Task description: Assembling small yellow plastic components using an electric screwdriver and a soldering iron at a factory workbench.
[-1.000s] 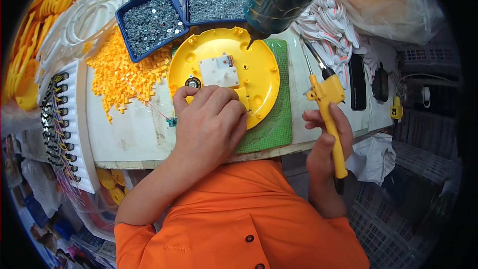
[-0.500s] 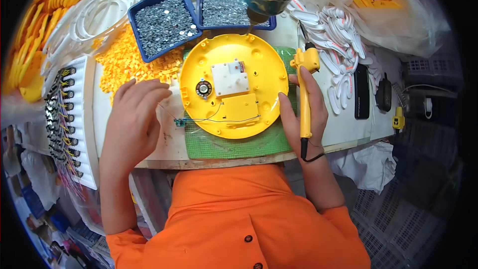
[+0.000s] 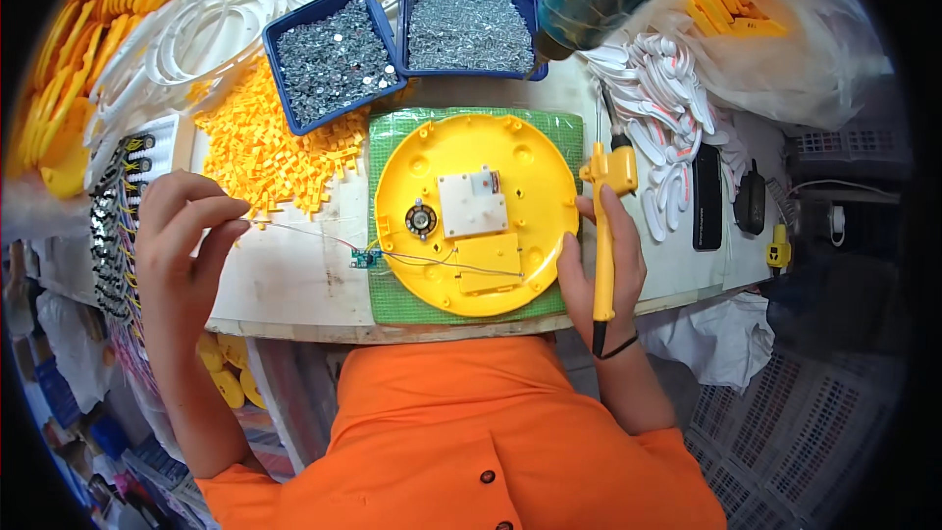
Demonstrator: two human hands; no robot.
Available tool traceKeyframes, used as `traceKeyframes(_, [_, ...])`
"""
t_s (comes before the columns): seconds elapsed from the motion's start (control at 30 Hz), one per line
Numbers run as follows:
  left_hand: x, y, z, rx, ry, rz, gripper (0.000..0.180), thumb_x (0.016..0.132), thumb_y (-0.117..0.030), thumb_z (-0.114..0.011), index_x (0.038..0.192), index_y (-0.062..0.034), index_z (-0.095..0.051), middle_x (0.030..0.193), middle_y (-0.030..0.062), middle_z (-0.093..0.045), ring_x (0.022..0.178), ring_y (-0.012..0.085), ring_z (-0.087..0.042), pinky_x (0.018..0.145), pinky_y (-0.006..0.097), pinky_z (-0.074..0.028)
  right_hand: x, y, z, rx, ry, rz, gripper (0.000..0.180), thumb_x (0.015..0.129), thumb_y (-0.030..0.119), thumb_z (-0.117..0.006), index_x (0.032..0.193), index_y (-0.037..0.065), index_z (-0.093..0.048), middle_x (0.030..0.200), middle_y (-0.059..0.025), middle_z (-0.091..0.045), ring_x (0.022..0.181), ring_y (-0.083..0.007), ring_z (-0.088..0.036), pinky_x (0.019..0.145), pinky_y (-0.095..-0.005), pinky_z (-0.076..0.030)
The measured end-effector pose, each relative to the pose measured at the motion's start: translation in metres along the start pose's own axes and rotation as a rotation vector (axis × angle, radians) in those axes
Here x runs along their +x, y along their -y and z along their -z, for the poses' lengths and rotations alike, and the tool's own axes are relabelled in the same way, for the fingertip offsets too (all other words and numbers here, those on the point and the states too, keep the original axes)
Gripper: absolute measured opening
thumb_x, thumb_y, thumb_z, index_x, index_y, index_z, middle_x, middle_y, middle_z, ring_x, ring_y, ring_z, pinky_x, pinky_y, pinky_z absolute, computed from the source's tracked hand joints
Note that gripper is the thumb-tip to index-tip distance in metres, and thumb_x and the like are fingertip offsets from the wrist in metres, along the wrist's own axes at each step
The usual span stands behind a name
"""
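The thin wire (image 3: pixel 294 230) is pinched in the left hand (image 3: pixel 182 245) over the desk (image 3: pixel 294 285), and it is stretched from a tiny green board (image 3: pixel 365 257) to the round yellow plastic disc (image 3: pixel 476 211) on the bumpy green mat (image 3: pixel 392 137). A yellow soldering tool (image 3: pixel 606 226) is held tight in the right hand (image 3: pixel 601 260) beside the disc. The wire could be snapped off if it is pulled too hard

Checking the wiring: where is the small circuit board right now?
In the head view, the small circuit board lies left of centre at the green mat's left edge, beside the yellow disc.
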State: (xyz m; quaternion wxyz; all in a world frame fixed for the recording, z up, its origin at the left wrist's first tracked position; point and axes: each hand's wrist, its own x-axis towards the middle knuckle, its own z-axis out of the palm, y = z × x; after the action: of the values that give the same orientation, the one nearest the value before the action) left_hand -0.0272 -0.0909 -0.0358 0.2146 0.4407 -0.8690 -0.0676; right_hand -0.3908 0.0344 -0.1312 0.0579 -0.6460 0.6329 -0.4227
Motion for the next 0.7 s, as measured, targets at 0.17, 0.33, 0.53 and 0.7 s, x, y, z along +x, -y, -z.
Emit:
traceKeyframes(0.17, [0.0, -0.01, -0.015, -0.735, -0.075, 0.212, 0.011, 0.089, -0.001, -0.072, 0.098, -0.0013, -0.065, 0.101, 0.0118, -0.068, 0.102, 0.0228, -0.065, 0.094, 0.037, -0.051, -0.012, 0.009, 0.002, 0.086, 0.033, 0.026, 0.064, 0.08, -0.01, -0.072, 0.141, -0.005, -0.052, 0.11, -0.0208, -0.07, 0.1, -0.0352, -0.069, 0.088, -0.0425, -0.056])
traceKeyframes(0.33, [0.026, -0.038, -0.041, -1.51, -0.017, 0.414, 0.022, 0.092, -0.001, -0.07, 0.112, -0.0008, -0.06, 0.099, 0.0125, -0.073, 0.095, 0.0218, -0.073, 0.089, 0.034, -0.057, -0.014, 0.001, 0.018, 0.105, -0.021, 0.015, 0.044, 0.097, 0.003, -0.061, 0.14, -0.005, -0.052, 0.111, -0.0229, -0.07, 0.098, -0.0321, -0.07, 0.088, -0.0411, -0.056])
traceKeyframes(0.53, [0.038, -0.114, -0.065, -0.884, 0.262, 0.103, 0.017, 0.09, 0.001, -0.073, 0.106, -0.0023, -0.07, 0.092, 0.0098, -0.073, 0.08, 0.021, -0.072, 0.073, 0.031, -0.058, -0.008, 0.022, 0.021, 0.423, -0.049, -0.054, 0.043, 0.107, 0.014, -0.052, 0.146, -0.002, -0.042, 0.112, -0.0226, -0.071, 0.093, -0.026, -0.071, 0.087, -0.0382, -0.057])
traceKeyframes(0.7, [0.037, -0.13, -0.077, -0.754, 0.328, -0.01, 0.015, 0.089, -0.004, -0.074, 0.103, -0.0056, -0.071, 0.091, 0.0107, -0.071, 0.079, 0.0273, -0.071, 0.069, 0.036, -0.056, -0.001, 0.034, 0.011, 0.619, 0.042, -0.052, 0.053, 0.097, -0.004, -0.062, 0.145, 0.002, -0.041, 0.117, -0.0216, -0.068, 0.097, -0.0234, -0.067, 0.091, -0.0365, -0.054])
